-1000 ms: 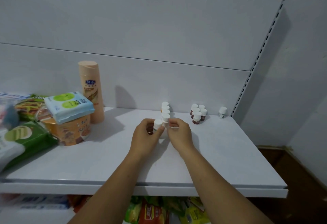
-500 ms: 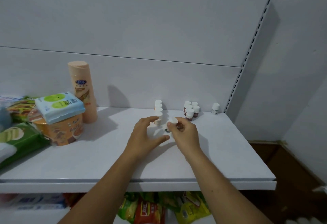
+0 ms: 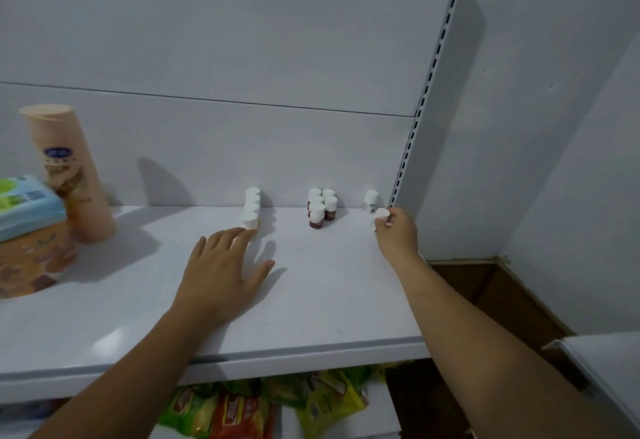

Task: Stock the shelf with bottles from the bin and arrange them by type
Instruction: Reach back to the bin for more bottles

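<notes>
A white shelf (image 3: pixel 329 300) carries three groups of small white-capped bottles near its back wall. A row of white bottles (image 3: pixel 252 208) runs front to back in the middle. A cluster of dark red bottles (image 3: pixel 321 208) stands to its right. A single small bottle (image 3: pixel 370 200) stands at the far right by the slotted upright. My right hand (image 3: pixel 398 232) pinches another small white-capped bottle (image 3: pixel 381 214) just in front of that single one. My left hand (image 3: pixel 221 272) lies flat with straight fingers, its fingertips touching the front bottle of the white row.
A tall peach bottle (image 3: pixel 69 175) stands at the left, beside a blue wipes pack (image 3: pixel 24 203) on an orange cup-shaped tub (image 3: pixel 34 262). Snack packets (image 3: pixel 259 404) fill the shelf below. A brown cardboard box (image 3: pixel 491 286) sits low on the right.
My right hand has carried a small bottle from the middle of the shelf to the far right. My left hand has opened and flattened by the white row. The view has shifted right.
</notes>
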